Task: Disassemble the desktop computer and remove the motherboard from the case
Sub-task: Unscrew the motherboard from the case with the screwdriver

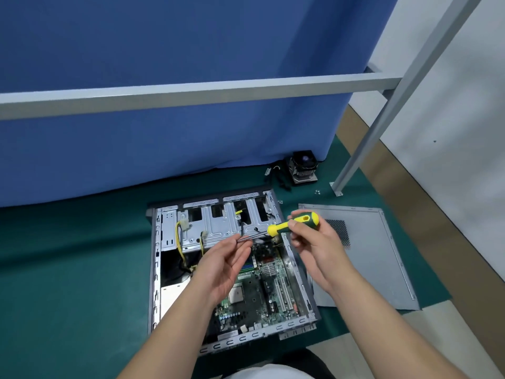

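From the head camera, an open desktop case point(218, 272) lies on its side on a green mat point(68, 269), its long axis running away from the person toward a blue curtain point(164, 105) at the back. The motherboard point(259, 294) is seated in the case's near right part, with a metal drive cage point(213, 222) and yellow-and-black power cables point(180, 242) in the far part. Just right of the case the removed grey side panel point(369, 255) lies flat on the mat, and beyond it, against the curtain, stands a CPU cooler point(302, 169) with a few loose screws point(317, 191) nearby. A grey metal frame point(191, 94) crosses the upper view. Both hands hover above the case, covering part of the board. The right hand point(314, 247) curls its fingers around the yellow-and-green handle of a screwdriver point(287, 225), whose shaft points left and slightly down. The left hand point(226, 258), palm up with fingers relaxed, pinches the shaft tip lightly between thumb and fingertips. No writing on any part can be read.
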Demonstrator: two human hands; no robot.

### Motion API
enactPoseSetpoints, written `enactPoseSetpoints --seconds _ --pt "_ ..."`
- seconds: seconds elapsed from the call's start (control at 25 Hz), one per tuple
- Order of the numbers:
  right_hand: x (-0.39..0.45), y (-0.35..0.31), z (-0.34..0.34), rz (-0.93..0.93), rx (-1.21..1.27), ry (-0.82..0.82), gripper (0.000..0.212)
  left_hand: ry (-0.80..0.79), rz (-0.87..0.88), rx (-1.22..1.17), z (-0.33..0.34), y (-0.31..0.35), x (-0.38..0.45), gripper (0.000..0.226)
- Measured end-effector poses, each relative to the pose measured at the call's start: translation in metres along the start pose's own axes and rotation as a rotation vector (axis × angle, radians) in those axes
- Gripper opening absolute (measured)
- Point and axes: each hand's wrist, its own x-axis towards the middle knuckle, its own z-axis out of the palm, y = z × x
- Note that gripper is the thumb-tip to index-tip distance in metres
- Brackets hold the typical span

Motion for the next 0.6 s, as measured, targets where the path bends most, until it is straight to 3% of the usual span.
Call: enactPoseSetpoints --seconds 0.2,0.44,0.52,0.6 --pt "0.023 0.002 -0.005 0.110 -0.109 0.014 0.026 -0.036 0.003 0.161 0.022 -0.004 0.006 0.026" --pt "0.049 -0.029 -0.006 -0.186 -0.182 -0.075 0.015 -0.030 -0.010 0.208 0.038 -0.012 0.003 0.010" --pt "0.050 -0.029 -0.006 -0.248 -0.355 -0.154 0.015 -0.040 -0.023 0.171 0.042 -0.014 0.000 0.008" --pt "0.046 -0.018 -0.005 -0.276 -0.696 -0.185 0.012 -0.052 -0.036 0.141 0.045 -0.016 -0.002 0.002"
